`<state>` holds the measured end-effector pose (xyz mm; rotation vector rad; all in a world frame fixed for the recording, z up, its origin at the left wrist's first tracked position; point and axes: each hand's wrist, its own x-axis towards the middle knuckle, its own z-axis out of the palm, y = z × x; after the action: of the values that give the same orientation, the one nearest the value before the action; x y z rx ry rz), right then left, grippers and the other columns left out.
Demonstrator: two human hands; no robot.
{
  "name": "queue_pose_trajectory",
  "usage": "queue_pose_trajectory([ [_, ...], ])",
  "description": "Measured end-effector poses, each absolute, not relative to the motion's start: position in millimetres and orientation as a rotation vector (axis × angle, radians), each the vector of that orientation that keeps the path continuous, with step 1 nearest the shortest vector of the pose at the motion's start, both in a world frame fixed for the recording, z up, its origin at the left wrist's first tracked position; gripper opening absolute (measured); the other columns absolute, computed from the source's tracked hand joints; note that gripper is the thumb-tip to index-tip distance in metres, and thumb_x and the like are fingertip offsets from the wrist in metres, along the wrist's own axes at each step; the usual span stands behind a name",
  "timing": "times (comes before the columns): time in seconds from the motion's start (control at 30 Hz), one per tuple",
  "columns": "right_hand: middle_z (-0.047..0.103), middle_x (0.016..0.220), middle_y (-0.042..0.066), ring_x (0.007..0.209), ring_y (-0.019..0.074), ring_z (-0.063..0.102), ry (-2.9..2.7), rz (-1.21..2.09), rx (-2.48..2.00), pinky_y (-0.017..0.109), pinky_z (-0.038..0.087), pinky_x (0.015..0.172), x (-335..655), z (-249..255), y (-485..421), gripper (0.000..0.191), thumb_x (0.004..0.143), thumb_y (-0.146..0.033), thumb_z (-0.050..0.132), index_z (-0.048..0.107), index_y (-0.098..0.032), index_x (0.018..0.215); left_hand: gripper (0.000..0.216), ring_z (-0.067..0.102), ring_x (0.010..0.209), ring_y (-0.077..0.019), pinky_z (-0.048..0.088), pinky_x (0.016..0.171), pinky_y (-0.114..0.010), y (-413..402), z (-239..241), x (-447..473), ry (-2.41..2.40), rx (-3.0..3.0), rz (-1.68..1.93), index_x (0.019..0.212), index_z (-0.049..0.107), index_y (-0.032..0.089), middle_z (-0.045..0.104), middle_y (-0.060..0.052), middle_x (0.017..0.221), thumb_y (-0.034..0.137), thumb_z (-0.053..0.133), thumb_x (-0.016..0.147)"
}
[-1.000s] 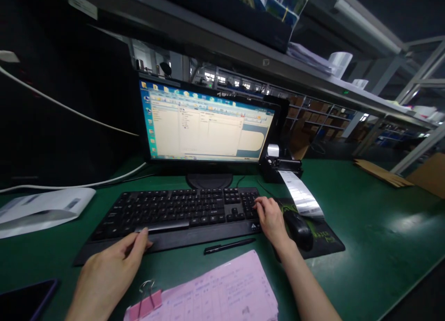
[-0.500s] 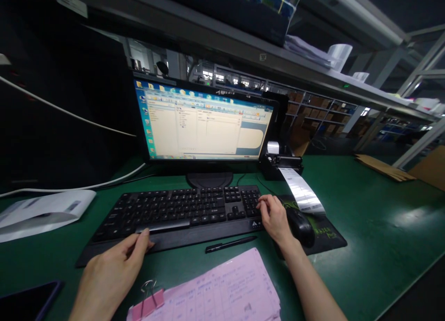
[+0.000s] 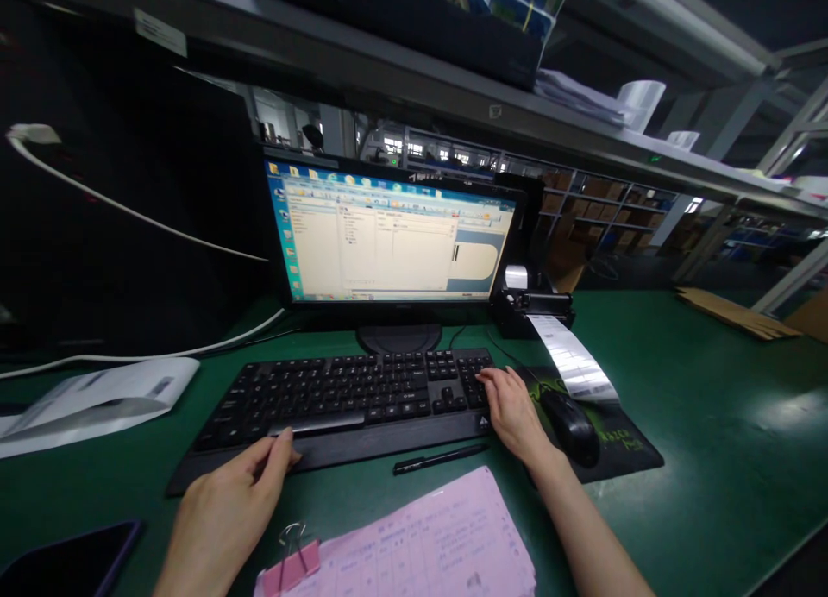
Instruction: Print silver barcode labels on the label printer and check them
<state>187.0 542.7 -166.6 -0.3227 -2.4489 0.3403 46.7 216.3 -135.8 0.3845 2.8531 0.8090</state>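
My right hand (image 3: 514,411) lies over the number pad of a black keyboard (image 3: 362,399), fingers stretched onto its keys and holding nothing. At the keyboard's front left edge rests my left hand (image 3: 233,502), curled, its thumb against the forefinger by the palm rest. Nothing shows in it, though its inner fingers are partly hidden. Behind the keyboard a lit monitor (image 3: 394,243) displays several windows. A black mouse (image 3: 570,426) sits on a dark mouse pad (image 3: 630,450), right of my right hand. Pink written sheets (image 3: 427,545) with a pink binder clip (image 3: 292,565) lie in front.
A black pen (image 3: 440,459) lies between keyboard and sheets. Printed labels (image 3: 575,360) trail from a small black printer (image 3: 534,308) onto the mouse pad. Folded white paper (image 3: 116,399) and a phone (image 3: 71,562) are at left. A shelf (image 3: 414,88) crosses overhead.
The view has shifted, so most things appear further right. My right hand's fingers have shifted slightly on the number pad. A dark mark now shows in the pale shape on the screen.
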Motion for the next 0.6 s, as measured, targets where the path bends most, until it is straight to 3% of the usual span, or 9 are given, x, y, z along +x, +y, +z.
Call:
queue_pose_trajectory([
  [0.13,0.067,0.106,0.008,0.103,0.0200,0.061,-2.352,0.355,-0.349,0.045,0.039,0.103,190,-169,546,0.026,0.093,-0.022,0.035,0.056,-0.019,0.108,0.034,0.064,0.088,-0.0228,0.040,0.077,-0.029,216,-135,47,2.823,0.376,0.880,0.081,0.066,0.028,0.072,0.002,0.088,0.049,0.040,0.083],
  [0.3,0.069,0.101,0.009,0.096,0.0213,0.065,-2.244,0.433,-0.394,0.039,0.053,0.085,195,-173,546,0.027,0.093,-0.026,0.035,0.057,-0.019,0.107,0.034,0.065,0.086,-0.0215,0.042,0.073,-0.027,216,-134,51,2.826,0.414,0.972,0.076,0.066,0.029,0.072,0.003,0.085,0.048,0.039,0.085],
  [0.6,0.070,0.100,0.005,0.090,0.0204,0.068,-2.237,0.496,-0.443,0.034,0.055,0.078,197,-178,539,0.024,0.092,-0.030,0.041,0.058,-0.023,0.106,0.035,0.067,0.082,-0.0216,0.043,0.070,-0.026,215,-137,51,2.864,0.461,1.042,0.071,0.065,0.028,0.073,0.002,0.081,0.047,0.040,0.086],
])
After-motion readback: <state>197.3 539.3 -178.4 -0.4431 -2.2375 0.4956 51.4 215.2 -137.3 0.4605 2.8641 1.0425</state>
